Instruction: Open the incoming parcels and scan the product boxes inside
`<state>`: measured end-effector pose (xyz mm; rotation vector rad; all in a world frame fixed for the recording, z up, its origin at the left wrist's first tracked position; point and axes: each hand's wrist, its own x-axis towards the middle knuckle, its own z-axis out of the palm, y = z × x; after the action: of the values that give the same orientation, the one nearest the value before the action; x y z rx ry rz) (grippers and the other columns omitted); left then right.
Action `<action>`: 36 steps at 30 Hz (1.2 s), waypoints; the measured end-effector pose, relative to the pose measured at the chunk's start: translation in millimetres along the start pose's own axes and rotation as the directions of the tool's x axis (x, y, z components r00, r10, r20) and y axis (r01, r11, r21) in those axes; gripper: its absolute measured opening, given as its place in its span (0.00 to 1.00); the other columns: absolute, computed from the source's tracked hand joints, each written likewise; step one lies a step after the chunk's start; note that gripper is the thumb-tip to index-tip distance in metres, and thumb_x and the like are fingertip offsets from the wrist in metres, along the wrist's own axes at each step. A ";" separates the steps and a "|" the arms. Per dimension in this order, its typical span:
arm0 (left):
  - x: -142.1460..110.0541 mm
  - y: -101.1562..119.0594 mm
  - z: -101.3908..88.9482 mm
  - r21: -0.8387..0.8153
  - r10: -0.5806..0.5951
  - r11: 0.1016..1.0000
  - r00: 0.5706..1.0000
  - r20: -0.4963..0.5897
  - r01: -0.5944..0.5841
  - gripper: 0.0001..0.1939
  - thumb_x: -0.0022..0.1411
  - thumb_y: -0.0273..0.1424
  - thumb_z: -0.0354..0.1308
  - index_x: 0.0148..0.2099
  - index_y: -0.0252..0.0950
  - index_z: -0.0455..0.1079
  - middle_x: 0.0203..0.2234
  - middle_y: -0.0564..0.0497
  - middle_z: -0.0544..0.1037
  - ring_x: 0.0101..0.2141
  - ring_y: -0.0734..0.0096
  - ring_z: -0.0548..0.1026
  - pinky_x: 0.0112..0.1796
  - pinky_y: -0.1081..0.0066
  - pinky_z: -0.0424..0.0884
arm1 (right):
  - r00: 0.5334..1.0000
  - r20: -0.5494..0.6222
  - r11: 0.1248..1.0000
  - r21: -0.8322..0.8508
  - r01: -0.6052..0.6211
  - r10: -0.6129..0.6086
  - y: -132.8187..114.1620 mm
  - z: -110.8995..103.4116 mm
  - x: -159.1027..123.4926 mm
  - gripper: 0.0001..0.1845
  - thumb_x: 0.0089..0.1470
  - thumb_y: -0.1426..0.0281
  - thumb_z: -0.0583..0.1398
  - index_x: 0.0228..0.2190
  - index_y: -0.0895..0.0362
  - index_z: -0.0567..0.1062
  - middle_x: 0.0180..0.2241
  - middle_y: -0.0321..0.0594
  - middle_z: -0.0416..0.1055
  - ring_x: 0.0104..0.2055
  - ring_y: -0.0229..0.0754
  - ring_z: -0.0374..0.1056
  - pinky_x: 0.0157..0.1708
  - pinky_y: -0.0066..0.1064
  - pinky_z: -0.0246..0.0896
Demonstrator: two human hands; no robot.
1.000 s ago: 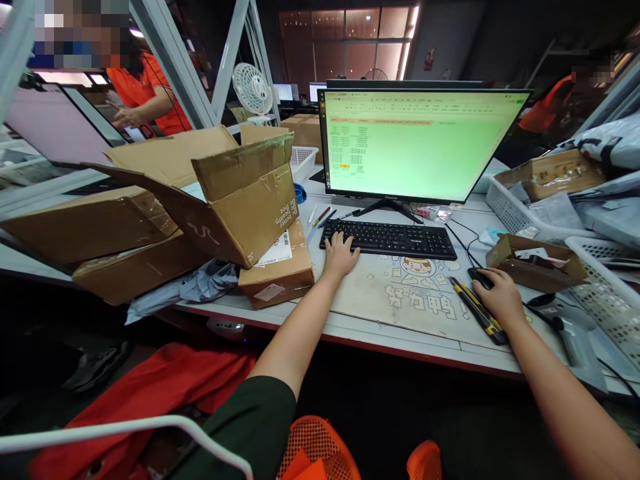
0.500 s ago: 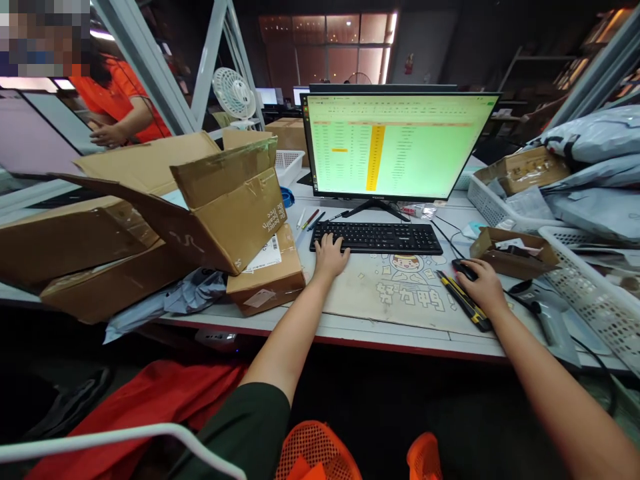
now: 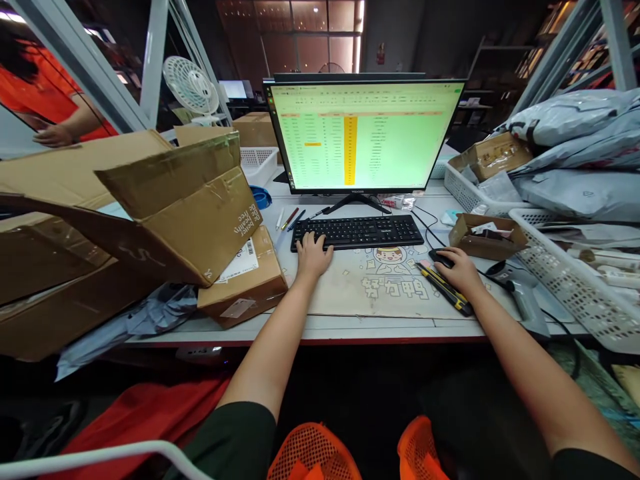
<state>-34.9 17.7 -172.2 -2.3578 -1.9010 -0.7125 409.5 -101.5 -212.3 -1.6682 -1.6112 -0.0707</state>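
Note:
My left hand (image 3: pixel 313 256) rests on the left end of a black keyboard (image 3: pixel 365 231), its fingers spread over the keys. Over to the right, my right hand (image 3: pixel 459 269) is wrapped over a black computer mouse (image 3: pixel 441 258). Two yellow-and-black box cutters (image 3: pixel 446 289) lie on the desk mat (image 3: pixel 345 287) just left of that hand. Behind the keyboard stands a monitor (image 3: pixel 320 160) showing a spreadsheet with one orange column. A barcode scanner (image 3: pixel 529 303) lies beside my right forearm.
Open cardboard boxes (image 3: pixel 185 220) are piled at the left, above a grey plastic mailer (image 3: pixel 135 320). Pens (image 3: pixel 290 219) lie left of the keyboard. White baskets (image 3: pixel 575 280), a small open box (image 3: pixel 487 237) and grey parcels (image 3: pixel 580 187) crowd the right. A person in orange (image 3: pixel 55 93) stands beyond.
The camera view has turned to the right, so the desk things sit further left in the picture. My hands stay on the keyboard and the mouse.

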 end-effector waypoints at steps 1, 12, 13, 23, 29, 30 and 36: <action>-0.2 0.2 -0.3 0.001 0.001 1.000 1.000 0.000 -0.001 0.27 0.73 0.41 0.53 0.68 0.35 0.70 0.69 0.33 0.64 0.71 0.42 0.57 0.69 0.39 0.54 | 1.000 0.004 1.000 0.005 0.005 -0.005 -0.3 0.0 -0.2 0.22 0.54 0.55 0.63 0.45 0.54 0.84 0.53 0.49 0.75 0.55 0.57 0.72 0.62 0.53 0.68; -1.4 1.0 -3.5 -0.002 0.015 1.000 1.000 0.022 -0.015 0.28 0.73 0.43 0.54 0.69 0.38 0.71 0.74 0.34 0.55 0.73 0.39 0.53 0.68 0.35 0.56 | 0.999 -0.044 1.000 -0.001 -0.020 0.019 -4.3 -1.1 2.2 0.20 0.54 0.57 0.63 0.44 0.55 0.84 0.52 0.51 0.75 0.57 0.57 0.71 0.64 0.52 0.66; -1.6 1.1 -3.5 -0.004 0.019 1.000 1.000 0.015 -0.018 0.28 0.73 0.43 0.54 0.69 0.38 0.70 0.74 0.34 0.55 0.73 0.40 0.52 0.68 0.35 0.56 | 0.999 -0.042 1.000 -0.005 -0.023 0.022 -4.4 -1.3 2.4 0.20 0.54 0.57 0.63 0.43 0.55 0.84 0.52 0.51 0.75 0.57 0.57 0.71 0.64 0.52 0.65; -0.7 1.4 -2.9 0.008 -0.009 1.000 1.000 0.002 0.009 0.27 0.72 0.41 0.53 0.68 0.36 0.71 0.71 0.32 0.61 0.73 0.40 0.54 0.68 0.34 0.54 | 0.999 -0.022 1.000 -0.015 -0.024 0.024 -11.6 -5.1 1.7 0.21 0.55 0.58 0.62 0.45 0.55 0.84 0.53 0.51 0.75 0.57 0.57 0.71 0.64 0.51 0.65; 0.0 1.6 -3.0 0.010 -0.001 1.000 1.000 0.002 0.001 0.27 0.72 0.40 0.54 0.67 0.35 0.72 0.70 0.31 0.63 0.72 0.40 0.56 0.68 0.35 0.55 | 1.000 0.000 1.000 -0.005 -0.024 0.024 -11.6 -4.3 2.7 0.22 0.54 0.57 0.62 0.45 0.56 0.84 0.53 0.52 0.75 0.57 0.58 0.71 0.65 0.52 0.65; 0.0 1.6 -2.8 0.010 -0.001 1.000 1.000 0.002 0.001 0.27 0.71 0.40 0.54 0.67 0.36 0.72 0.70 0.32 0.63 0.72 0.41 0.56 0.68 0.35 0.55 | 1.000 0.004 1.000 -0.003 -0.023 0.023 -11.5 -4.4 2.9 0.22 0.54 0.57 0.63 0.45 0.56 0.84 0.54 0.52 0.75 0.57 0.58 0.71 0.65 0.52 0.65; -0.6 2.9 -4.1 0.012 -0.003 1.000 1.000 0.004 0.003 0.27 0.72 0.40 0.53 0.67 0.36 0.72 0.70 0.32 0.63 0.72 0.41 0.57 0.68 0.35 0.55 | 1.000 0.015 1.000 0.006 -0.017 0.017 -14.6 -6.2 3.0 0.21 0.55 0.58 0.62 0.46 0.55 0.84 0.54 0.51 0.74 0.57 0.57 0.71 0.65 0.51 0.65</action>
<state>-33.7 15.2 -167.9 -2.3521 -1.9055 -0.6950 400.4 -104.4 -199.3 -1.6811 -1.6061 -0.0450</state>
